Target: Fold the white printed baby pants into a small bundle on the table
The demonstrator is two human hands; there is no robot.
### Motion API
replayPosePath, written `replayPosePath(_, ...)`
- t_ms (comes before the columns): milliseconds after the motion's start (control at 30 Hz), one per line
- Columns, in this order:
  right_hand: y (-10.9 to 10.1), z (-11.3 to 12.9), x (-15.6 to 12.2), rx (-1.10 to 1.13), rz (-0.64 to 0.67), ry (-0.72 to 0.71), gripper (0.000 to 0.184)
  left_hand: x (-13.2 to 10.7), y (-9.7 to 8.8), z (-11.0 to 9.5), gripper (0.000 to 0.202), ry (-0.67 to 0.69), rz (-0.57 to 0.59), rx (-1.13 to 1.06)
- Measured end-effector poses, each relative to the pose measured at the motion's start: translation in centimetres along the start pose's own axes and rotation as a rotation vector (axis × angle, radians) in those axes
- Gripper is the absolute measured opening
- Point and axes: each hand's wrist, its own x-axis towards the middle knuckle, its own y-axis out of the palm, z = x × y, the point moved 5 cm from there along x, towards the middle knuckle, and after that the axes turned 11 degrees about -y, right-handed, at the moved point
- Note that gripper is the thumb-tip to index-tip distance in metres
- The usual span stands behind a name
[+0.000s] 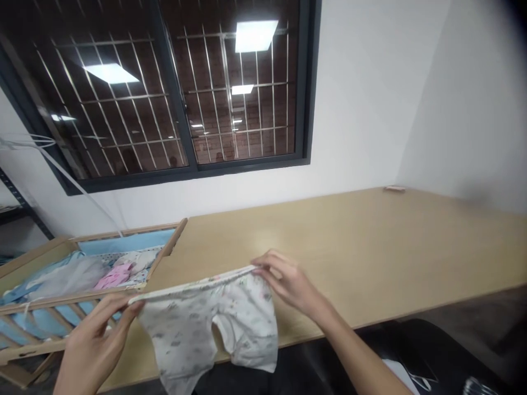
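Note:
White baby shorts (181, 329) with a small faded print hang from both my hands in the head view, the waistband stretched nearly straight between them. My left hand (99, 334) pinches one end of the waistband between thumb and fingers. At the other end, my right hand (288, 280) grips the waistband the same way, a little higher and farther from me. The legs of the shorts drape down over the near edge of the table, with a gap showing between them.
A wooden table (329, 241) stretches to the right, with a small flat object (394, 188) at its back. On the left stands a wooden crib (177, 236) holding clothes, including a pink piece (115, 275). Behind is a barred window (247, 164). A white cable (90, 197) hangs left.

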Motion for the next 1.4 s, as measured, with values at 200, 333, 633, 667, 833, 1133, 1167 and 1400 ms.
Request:
replayPosePath(200, -2.0, -6.9, 3.2, -0.154, -0.013, 0.113, 0.024, 5.9, 6.6, -3.2, 0.041, 0.001, 0.011, -0.157)
replayPosePath(333, 0.7, -15.5, 2.9, -0.159, 0.12, 0.256, 0.021, 9.0, 14.6, -1.8, 0.041, 0.007, 0.229, -0.052)
replayPosePath(633, 9.2, -30.4, -1.7, -0.286, 0.328, 0.524, 0.027, 10.5, 28.9, 2.4, 0.023, -0.132, 0.533, 0.355)
replayPosePath(667, 9.7, -31.4, -1.9, -0.295, 0.336, 0.549, 0.027, 10.6, 29.7, 2.5, 0.026, -0.144, 0.536, 0.391)
replayPosePath(833, 11.3, -34.6, -2.2, -0.347, 0.375, 0.655, 0.03, 11.0, 31.2, 1.4, 0.038, -0.179, 0.514, 0.51)
replayPosePath(1133, 11.4, -37.0, -0.5, -0.348, 0.504, 0.748, 0.022, 4.2, 29.0, -7.9, 0.037, 0.002, 0.729, 0.426)
replayPosePath(1167, 11.4, -37.1, -0.3, -0.346, 0.515, 0.754, 0.019, 1.6, 28.7, -9.2, 0.04, 0.042, 0.817, 0.397)
replayPosePath(1400, 11.5, -36.8, 0.2, -0.374, 0.503, 0.812, 0.022, -13.4, 26.3, -14.5, 0.058, 0.29, 1.062, 0.36)
